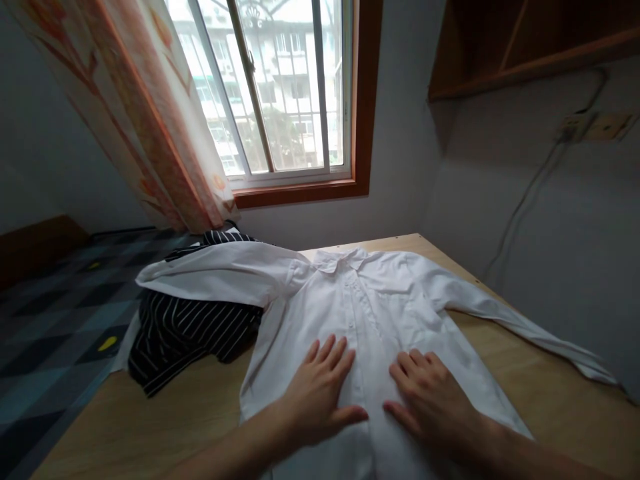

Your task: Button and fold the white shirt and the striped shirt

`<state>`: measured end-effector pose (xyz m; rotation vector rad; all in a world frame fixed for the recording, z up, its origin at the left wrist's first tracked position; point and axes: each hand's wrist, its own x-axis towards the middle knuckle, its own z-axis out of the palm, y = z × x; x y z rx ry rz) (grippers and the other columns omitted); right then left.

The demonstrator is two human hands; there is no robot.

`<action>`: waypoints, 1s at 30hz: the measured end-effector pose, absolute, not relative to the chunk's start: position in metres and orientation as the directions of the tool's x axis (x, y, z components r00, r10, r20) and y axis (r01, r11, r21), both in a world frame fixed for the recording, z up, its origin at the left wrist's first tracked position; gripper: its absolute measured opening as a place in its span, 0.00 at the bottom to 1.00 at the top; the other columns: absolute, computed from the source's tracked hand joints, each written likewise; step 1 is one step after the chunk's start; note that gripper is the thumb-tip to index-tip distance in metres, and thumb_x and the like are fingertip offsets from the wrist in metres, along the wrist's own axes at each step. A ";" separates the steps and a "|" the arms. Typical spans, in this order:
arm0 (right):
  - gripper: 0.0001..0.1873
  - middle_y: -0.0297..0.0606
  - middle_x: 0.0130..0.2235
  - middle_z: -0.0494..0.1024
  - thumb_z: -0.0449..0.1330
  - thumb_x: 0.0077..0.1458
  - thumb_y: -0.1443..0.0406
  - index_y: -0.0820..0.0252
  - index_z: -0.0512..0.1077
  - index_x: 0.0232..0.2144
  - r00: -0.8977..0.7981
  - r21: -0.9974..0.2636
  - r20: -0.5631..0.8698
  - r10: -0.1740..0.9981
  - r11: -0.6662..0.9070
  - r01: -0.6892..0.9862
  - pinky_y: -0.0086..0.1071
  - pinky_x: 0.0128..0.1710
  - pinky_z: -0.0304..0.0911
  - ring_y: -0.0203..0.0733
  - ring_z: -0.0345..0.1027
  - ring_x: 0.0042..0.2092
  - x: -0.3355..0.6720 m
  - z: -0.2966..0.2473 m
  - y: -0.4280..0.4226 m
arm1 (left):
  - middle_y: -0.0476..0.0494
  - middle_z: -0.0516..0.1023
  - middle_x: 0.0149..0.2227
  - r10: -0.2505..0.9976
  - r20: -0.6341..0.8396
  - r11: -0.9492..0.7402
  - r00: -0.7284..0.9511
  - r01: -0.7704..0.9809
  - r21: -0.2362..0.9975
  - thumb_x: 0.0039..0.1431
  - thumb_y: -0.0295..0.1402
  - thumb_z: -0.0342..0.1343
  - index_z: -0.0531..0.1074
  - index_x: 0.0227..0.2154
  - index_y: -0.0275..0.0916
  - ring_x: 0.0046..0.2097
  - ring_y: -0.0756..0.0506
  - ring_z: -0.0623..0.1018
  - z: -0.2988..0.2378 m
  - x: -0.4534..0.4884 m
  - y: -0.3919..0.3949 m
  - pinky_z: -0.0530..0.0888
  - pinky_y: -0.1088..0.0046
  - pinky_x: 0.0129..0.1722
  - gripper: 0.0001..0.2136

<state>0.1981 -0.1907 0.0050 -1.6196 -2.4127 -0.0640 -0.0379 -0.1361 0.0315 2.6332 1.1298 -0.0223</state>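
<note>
One wht shirt (370,313) under L hand (320,390), fingers splayed, R hand (433,390) half-curled, neither gripping, sleeve (215,273) over striped garment (197,330)

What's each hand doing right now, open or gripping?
Left hand: open, palm down on the white shirt, holding nothing.
Right hand: open, fingers slightly bent, over the shirt front; no grip visible.

The left hand (323,387) and right hand (433,393) are bare, both with slender fingers (334,353) and a thumb (350,416). The wrists (285,417) are slim and bare too. The left forearm (235,443) and right forearm (525,455) are uncovered as far as they show, smooth in outline; finer details are too blurred to tell.
</note>
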 end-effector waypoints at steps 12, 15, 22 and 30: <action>0.11 0.36 0.28 0.73 0.46 0.57 0.65 0.56 0.63 0.24 -0.239 -0.693 0.096 0.966 0.237 0.680 0.31 0.31 0.59 0.42 0.66 0.31 0.214 0.036 -0.136 | 0.35 0.40 0.70 0.742 -0.127 -0.628 0.658 0.749 0.213 0.54 0.62 0.46 0.46 0.68 0.39 0.70 0.34 0.41 0.019 -0.031 -0.141 0.43 0.49 0.66 0.45; 0.11 0.33 0.25 0.71 0.50 0.55 0.64 0.57 0.62 0.21 -0.347 -0.709 0.040 0.937 0.271 0.651 0.30 0.29 0.55 0.39 0.63 0.29 0.211 0.039 -0.133 | 0.36 0.42 0.70 0.736 -0.113 -0.638 0.668 0.740 0.215 0.55 0.62 0.46 0.47 0.68 0.40 0.70 0.33 0.41 0.015 -0.030 -0.143 0.43 0.50 0.66 0.44; 0.13 0.35 0.27 0.74 0.56 0.59 0.59 0.59 0.69 0.25 -0.350 -0.472 0.018 0.937 0.316 0.823 0.30 0.29 0.52 0.37 0.64 0.29 0.204 0.061 -0.103 | 0.34 0.67 0.61 0.677 -0.026 -0.713 0.735 0.664 0.226 0.58 0.51 0.53 0.68 0.57 0.39 0.62 0.33 0.66 0.035 -0.027 -0.126 0.62 0.54 0.59 0.29; 0.14 0.50 0.45 0.78 0.61 0.54 0.61 0.63 0.74 0.41 -0.103 -0.192 0.141 0.985 0.129 0.973 0.34 0.42 0.62 0.50 0.73 0.44 0.154 0.044 -0.011 | 0.41 0.81 0.40 0.922 0.042 -0.380 0.385 0.877 0.295 0.55 0.31 0.56 0.79 0.40 0.41 0.43 0.40 0.78 0.054 -0.001 -0.001 0.71 0.68 0.42 0.11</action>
